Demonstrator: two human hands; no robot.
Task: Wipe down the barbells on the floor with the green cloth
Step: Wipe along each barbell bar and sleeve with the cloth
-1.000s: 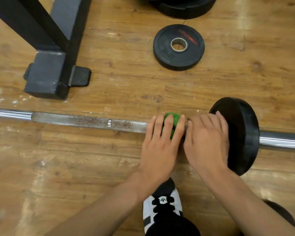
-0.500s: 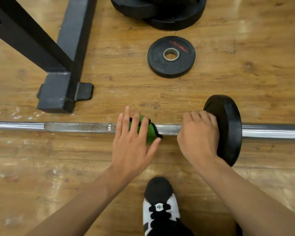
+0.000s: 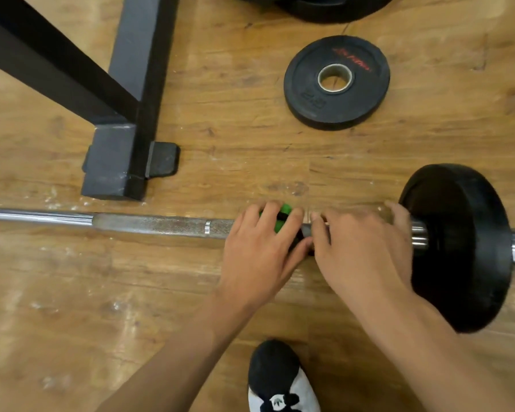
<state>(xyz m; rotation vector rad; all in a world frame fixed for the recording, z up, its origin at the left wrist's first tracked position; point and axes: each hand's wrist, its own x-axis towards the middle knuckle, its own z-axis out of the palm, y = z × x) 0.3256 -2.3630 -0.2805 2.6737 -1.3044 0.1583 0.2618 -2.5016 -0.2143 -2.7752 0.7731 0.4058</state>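
A steel barbell (image 3: pixel 149 224) lies across the wooden floor from left to right, with a black plate (image 3: pixel 464 248) on its right sleeve. My left hand (image 3: pixel 259 251) grips the green cloth (image 3: pixel 283 218) wrapped around the bar; only a strip of green shows between the fingers. My right hand (image 3: pixel 366 251) lies over the bar right beside it, its fingers reaching to the collar next to the plate. The two hands touch. Both hands hide the bar beneath them.
A black rack foot (image 3: pixel 122 150) stands just behind the bar at the left. A small loose plate (image 3: pixel 336 81) lies flat on the floor beyond the hands, with larger plates (image 3: pixel 324 7) at the top edge. My black-and-white shoe (image 3: pixel 280 379) is near the bottom.
My left hand slid the green cloth rightward along the bar, back against my right hand. The right hand stayed by the plate.
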